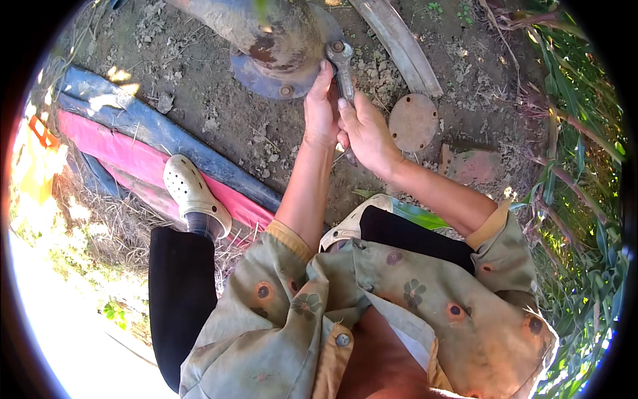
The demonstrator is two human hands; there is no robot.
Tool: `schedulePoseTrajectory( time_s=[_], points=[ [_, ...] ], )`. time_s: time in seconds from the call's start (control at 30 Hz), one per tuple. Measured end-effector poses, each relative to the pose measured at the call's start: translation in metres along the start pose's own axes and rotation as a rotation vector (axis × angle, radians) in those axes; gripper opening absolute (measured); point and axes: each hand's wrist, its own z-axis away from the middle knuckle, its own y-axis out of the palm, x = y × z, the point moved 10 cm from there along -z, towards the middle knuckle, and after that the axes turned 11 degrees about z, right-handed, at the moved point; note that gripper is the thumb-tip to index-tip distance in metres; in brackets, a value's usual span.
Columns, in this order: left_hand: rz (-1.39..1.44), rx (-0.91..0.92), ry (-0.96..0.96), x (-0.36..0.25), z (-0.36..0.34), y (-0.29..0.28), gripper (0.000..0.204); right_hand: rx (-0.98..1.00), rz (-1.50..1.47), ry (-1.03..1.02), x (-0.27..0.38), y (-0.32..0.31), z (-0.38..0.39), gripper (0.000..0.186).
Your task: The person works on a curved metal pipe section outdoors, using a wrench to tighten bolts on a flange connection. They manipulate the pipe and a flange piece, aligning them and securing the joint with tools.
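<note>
A metal wrench (344, 78) has its head around a rusty bolt (337, 46) on the flange (256, 81) of a thick, worn pipe (279, 40). My right hand (369, 130) is closed round the wrench's handle, whose lower end pokes out beneath the fingers. Right beside it my left hand (320, 110) is closed too, its thumb pointing up along the wrench toward the flange. The left fingers are mostly hidden, but they seem wrapped on the same handle. A second bolt (286, 90) sits at the flange's near edge.
A round rusty plate with holes (413, 123) lies on the soil, near a broken brick (473, 165) and a long grey strip (402, 46). Flattened blue hose (166, 130) and pink hose (126, 149) run along the left. Tall green plants (578, 133) line the right.
</note>
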Motion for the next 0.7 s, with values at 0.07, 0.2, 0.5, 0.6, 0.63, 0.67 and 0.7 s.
schedulePoseTrajectory(
  time_s=[0.07, 0.2, 0.5, 0.6, 0.63, 0.67, 0.7],
  points=[
    [0.023, 0.031, -0.019, 0.001, -0.002, 0.003, 0.045, 0.066, -0.047, 0.037, 0.003, -0.004, 0.002, 0.018],
    [-0.042, 0.094, 0.128, -0.012, 0.001, 0.015, 0.045, 0.16, 0.097, 0.062, -0.019, -0.013, 0.042, 0.02],
    [0.008, 0.036, 0.073, -0.005, 0.0, 0.005, 0.044, -0.189, 1.253, -0.653, 0.082, -0.11, -0.049, 0.044],
    [0.012, 0.026, 0.065, -0.008, 0.004, 0.013, 0.044, -0.001, 1.331, -0.764, 0.093, -0.111, -0.073, 0.038],
    [-0.005, 0.023, 0.07, -0.009, 0.004, 0.01, 0.045, 0.096, 1.43, -0.693, 0.093, -0.106, -0.083, 0.042],
    [-0.016, 0.026, 0.071, -0.009, 0.003, 0.01, 0.046, 0.112, 1.437, -0.691, 0.096, -0.106, -0.087, 0.042],
    [-0.009, 0.028, 0.066, -0.008, 0.002, 0.009, 0.046, 0.128, 1.444, -0.689, 0.096, -0.105, -0.092, 0.043]
  ],
)
